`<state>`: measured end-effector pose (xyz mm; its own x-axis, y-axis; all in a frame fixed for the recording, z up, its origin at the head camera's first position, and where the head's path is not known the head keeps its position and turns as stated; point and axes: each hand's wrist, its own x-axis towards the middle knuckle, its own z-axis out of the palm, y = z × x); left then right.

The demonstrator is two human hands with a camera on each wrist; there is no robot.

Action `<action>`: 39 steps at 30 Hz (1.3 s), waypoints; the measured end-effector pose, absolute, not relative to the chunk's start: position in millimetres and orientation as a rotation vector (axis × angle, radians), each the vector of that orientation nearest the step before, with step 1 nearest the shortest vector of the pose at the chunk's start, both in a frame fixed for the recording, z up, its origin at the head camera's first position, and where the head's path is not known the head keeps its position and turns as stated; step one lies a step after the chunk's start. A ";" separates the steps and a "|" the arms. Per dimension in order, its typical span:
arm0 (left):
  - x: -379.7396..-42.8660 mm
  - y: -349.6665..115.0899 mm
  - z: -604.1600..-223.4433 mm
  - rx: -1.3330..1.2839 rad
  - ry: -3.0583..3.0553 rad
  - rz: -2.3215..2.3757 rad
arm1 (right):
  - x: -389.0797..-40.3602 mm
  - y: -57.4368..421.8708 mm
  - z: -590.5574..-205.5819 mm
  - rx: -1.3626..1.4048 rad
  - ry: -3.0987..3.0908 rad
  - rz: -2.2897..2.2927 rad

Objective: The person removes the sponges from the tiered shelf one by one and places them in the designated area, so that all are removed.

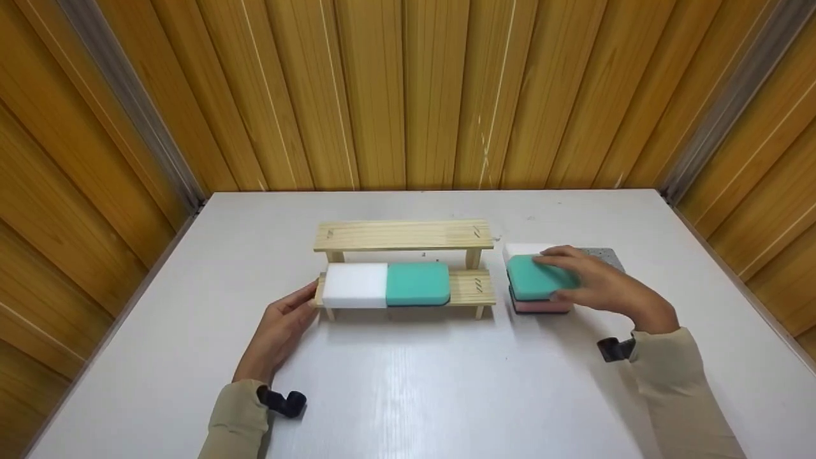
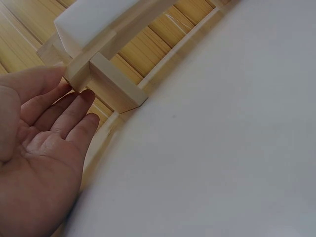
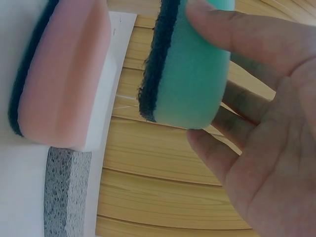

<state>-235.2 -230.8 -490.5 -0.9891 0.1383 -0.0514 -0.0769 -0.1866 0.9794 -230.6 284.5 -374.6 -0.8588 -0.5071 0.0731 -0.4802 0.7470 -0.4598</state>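
Observation:
In the head view my right hand [image 1: 596, 280] grips a green sponge [image 1: 539, 278] with a dark scouring layer underneath. The right wrist view shows thumb and fingers on the held sponge's sides, apart from a pink sponge [image 3: 64, 74] with its own dark layer. At the left end of a two-step wooden stand [image 1: 468, 288], my left hand [image 1: 284, 325] pinches the lower board's end between thumb and fingers. A white sponge block [image 1: 355, 285] and another green sponge [image 1: 417, 284] lie side by side on that lower step, white at the left.
Behind the held sponge lie another white block [image 1: 526, 248] and a grey speckled block [image 1: 604, 256], partly hidden by the right hand. The upper step [image 1: 401, 236] stands behind the lower one. Wood-patterned walls [image 1: 433, 95] border the white table [image 1: 408, 395] at the back and sides.

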 end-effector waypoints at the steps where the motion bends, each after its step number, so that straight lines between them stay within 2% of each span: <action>1: -235.3 -230.8 -490.4 0.075 1.907 2.315 | -230.1 285.6 -374.5 -0.809 2.891 -0.728; 11: -235.8 -231.3 -488.7 0.044 1.915 2.296 | -225.8 297.1 -374.2 -0.746 2.900 -0.726; 39: -233.5 -230.3 -488.2 0.046 1.870 2.325 | -219.1 338.6 -391.4 -0.855 3.049 -0.649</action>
